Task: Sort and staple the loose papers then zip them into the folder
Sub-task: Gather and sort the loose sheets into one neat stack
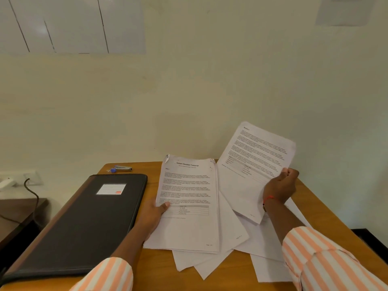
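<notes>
My left hand grips a stack of printed pages by its left edge, thumb on top; the top page is headed "Sample Education Transcript". My right hand pinches a single printed sheet by its lower right side and holds it tilted up above the table. Several loose white papers lie fanned on the wooden table under both. A black zip folder with a white label lies closed at the left. A small stapler with a blue end sits behind the folder near the wall.
The table's far edge meets a cream wall. A low dark surface with a black cable and a wall socket stands to the left of the table. Bare wood shows on the right side of the table beyond my right hand.
</notes>
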`<control>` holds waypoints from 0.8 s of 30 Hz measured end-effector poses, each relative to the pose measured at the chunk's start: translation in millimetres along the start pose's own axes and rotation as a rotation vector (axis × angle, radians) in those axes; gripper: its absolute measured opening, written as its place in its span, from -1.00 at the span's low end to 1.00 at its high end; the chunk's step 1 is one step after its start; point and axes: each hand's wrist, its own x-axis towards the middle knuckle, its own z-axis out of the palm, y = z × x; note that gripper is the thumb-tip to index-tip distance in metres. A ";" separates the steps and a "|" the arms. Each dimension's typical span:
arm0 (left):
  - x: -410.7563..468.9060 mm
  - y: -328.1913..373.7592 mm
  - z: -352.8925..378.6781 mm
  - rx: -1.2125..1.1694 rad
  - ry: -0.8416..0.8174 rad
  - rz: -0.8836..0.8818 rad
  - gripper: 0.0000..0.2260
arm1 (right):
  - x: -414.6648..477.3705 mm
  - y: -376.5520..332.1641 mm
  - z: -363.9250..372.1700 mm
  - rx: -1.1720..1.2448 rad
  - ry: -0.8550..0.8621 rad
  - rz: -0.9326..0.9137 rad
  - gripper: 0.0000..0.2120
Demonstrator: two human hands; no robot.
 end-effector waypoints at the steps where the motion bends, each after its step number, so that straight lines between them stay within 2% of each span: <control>1: -0.5 0.5 0.1 -0.006 0.000 0.000 -0.72 | 0.7 1.3 -1.3 0.000 0.000 -0.001 -0.79; 8: -0.1 1.0 1.0 0.007 0.003 -0.001 -0.71 | 1.0 6.9 -4.1 -0.013 0.010 -0.005 -0.81; 13: -0.6 -0.3 -0.3 0.003 -0.006 -0.011 -0.75 | 23.7 -1.0 -4.9 -0.018 0.204 0.162 -0.78; 15: -1.1 -0.7 -0.1 -0.005 -0.005 -0.019 -0.76 | 32.3 -6.0 -5.5 0.004 0.233 0.211 -0.80; 20: -1.3 1.3 0.8 -0.006 0.005 -0.022 -0.70 | 23.4 -9.0 1.0 -0.069 0.123 0.143 -0.81; 24: -6.7 8.1 -0.8 -0.092 0.081 -0.027 -0.78 | -6.4 -7.9 -0.2 -0.107 -0.011 0.123 -0.81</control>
